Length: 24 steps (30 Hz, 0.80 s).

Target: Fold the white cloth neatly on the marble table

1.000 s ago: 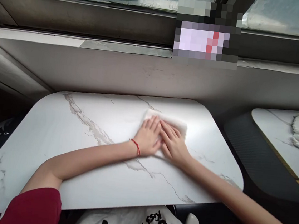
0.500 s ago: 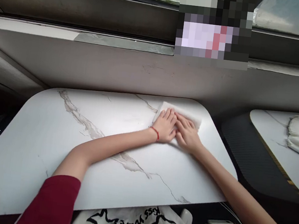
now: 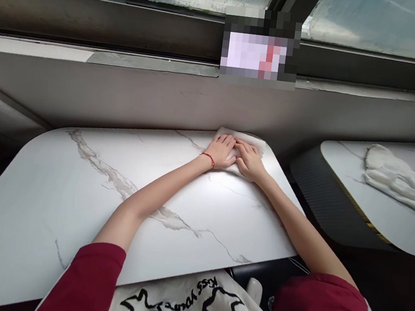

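Observation:
A white cloth lies on the far right part of a white marble-patterned tabletop. Flat on the cloth's left side rests my left hand, fingers stretched out, a red cord bracelet at its wrist. My right hand presses on the cloth beside it, fingers extended and slightly bent. The two hands touch or nearly touch at the fingertips and thumbs. Most of the cloth's middle is hidden beneath them.
A second marbled table stands to the right, with a crumpled white cloth on it. A wall with a window ledge runs behind the tabletop. A pixelated patch covers something at the ledge.
Both hands and the cloth have slid away from me toward the tabletop's far edge. The camera view has shifted, so more of the right-hand table shows.

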{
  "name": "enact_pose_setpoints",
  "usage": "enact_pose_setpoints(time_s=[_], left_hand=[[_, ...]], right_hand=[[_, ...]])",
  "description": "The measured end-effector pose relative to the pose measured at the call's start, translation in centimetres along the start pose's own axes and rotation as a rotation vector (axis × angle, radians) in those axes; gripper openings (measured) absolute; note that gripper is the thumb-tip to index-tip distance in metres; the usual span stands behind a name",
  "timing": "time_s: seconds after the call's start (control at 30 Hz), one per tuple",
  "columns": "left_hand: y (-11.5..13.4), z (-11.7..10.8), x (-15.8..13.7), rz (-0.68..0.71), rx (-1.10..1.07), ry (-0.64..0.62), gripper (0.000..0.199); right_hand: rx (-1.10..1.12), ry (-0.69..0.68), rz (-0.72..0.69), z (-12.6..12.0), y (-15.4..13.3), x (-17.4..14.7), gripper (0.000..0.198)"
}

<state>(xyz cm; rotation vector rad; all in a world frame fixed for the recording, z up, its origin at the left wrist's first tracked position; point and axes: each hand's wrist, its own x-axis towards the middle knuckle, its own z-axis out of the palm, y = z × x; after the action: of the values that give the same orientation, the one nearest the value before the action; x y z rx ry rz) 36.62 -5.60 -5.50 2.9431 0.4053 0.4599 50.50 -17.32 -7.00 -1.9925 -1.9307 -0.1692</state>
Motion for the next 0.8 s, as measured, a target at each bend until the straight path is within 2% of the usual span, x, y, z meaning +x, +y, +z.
enact_pose_setpoints(time_s=[0.13, 0.3, 0.4, 0.47, 0.6, 0.8], left_hand=[[2.7, 0.1, -1.6, 0.082, -0.007, -0.016, 0.061], [8.4, 0.3, -4.2, 0.209, -0.003, -0.089, 0.067], [11.2, 0.3, -5.8, 0.285, -0.017, -0.121, 0.075], [12.3, 0.4, -6.5, 0.327, -0.040, -0.121, 0.078], [12.1, 0.7, -6.3, 0.294, -0.072, -0.103, 0.078], [8.8, 1.1, -3.8, 0.157, -0.052, -0.052, 0.073]], right_hand=[[-0.033, 0.029, 0.026, -0.9, -1.6, -3.9, 0.050], [-0.039, 0.103, 0.051, -3.0, -3.9, -11.4, 0.053], [-0.044, 0.096, 0.058, -4.5, -4.9, -15.5, 0.059], [-0.050, 0.065, 0.057, -5.3, -5.0, -17.0, 0.062], [-0.025, 0.041, 0.036, -5.6, -3.7, -16.3, 0.058], [0.016, 0.040, -0.044, -3.8, -0.5, -10.6, 0.049]])
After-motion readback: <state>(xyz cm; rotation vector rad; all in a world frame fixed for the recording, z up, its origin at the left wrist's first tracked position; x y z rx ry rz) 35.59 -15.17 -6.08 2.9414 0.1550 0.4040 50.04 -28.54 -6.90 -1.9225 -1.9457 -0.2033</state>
